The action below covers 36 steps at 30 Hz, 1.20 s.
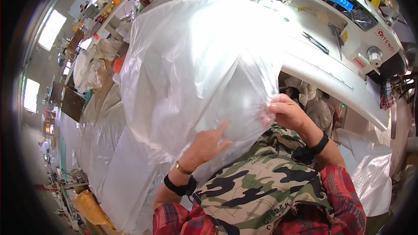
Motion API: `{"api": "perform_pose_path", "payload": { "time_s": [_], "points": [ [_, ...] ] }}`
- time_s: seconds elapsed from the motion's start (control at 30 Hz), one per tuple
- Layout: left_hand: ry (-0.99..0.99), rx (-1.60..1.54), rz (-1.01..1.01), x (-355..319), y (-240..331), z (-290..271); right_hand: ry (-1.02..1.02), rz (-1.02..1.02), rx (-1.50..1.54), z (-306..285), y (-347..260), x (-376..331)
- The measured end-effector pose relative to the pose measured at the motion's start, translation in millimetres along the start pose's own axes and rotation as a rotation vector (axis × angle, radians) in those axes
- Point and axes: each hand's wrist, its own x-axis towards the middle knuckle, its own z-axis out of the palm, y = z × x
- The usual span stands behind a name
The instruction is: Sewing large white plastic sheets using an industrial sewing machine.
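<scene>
A large, translucent white plastic sheet (pixel 174 74) spreads over the sewing table and hangs down toward my lap, wrinkled and partly see-through. Its right edge is bunched where my right hand (pixel 285 109) pinches it between thumb and fingers. Lower and to the left, my left hand (pixel 207 147) rests against the sheet with its fingers apart, the index finger stretched out toward the gathered part. Part of the left fingertips blurs into the film. Whether the sheet is a single layer or a bag, I cannot tell.
An industrial sewing machine (pixel 344 13) with a lit display stands at the upper right. Small thread snips (pixel 315 42) lie on its white table (pixel 331 72), near a printed ruler scale. More plastic sheeting (pixel 96 148) drapes at the left; a cluttered shelf stands beyond it.
</scene>
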Motion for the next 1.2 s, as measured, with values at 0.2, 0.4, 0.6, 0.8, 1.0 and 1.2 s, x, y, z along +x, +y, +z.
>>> {"api": "perform_pose_path", "payload": {
  "time_s": [0.2, 0.4, 0.6, 0.8, 1.0, 1.2],
  "points": [
    [-0.234, -0.151, -0.028, 8.6, -14.1, 12.9, 0.055, -0.112, 0.268, -18.9, 3.5, -13.3],
    [0.085, -0.356, -0.061, 34.8, -24.4, 16.9, 0.142, -0.023, 0.219, -11.8, 11.3, -12.0],
    [0.654, 0.37, 0.019, 38.7, -56.5, 7.5, 0.109, 0.095, -0.007, 0.8, 13.4, -6.1],
    [0.712, 0.393, -0.267, 56.3, -69.7, -60.3, 0.156, 0.134, -0.361, -2.2, 27.9, 2.3],
    [0.863, 0.22, -0.163, 73.5, -54.1, -96.0, 0.198, 0.225, -0.489, -1.0, 28.7, 3.1],
    [0.747, -0.214, -0.154, 76.7, -39.3, -56.8, 0.193, 0.083, -0.535, 13.5, 19.1, 1.4]
  ]
}}
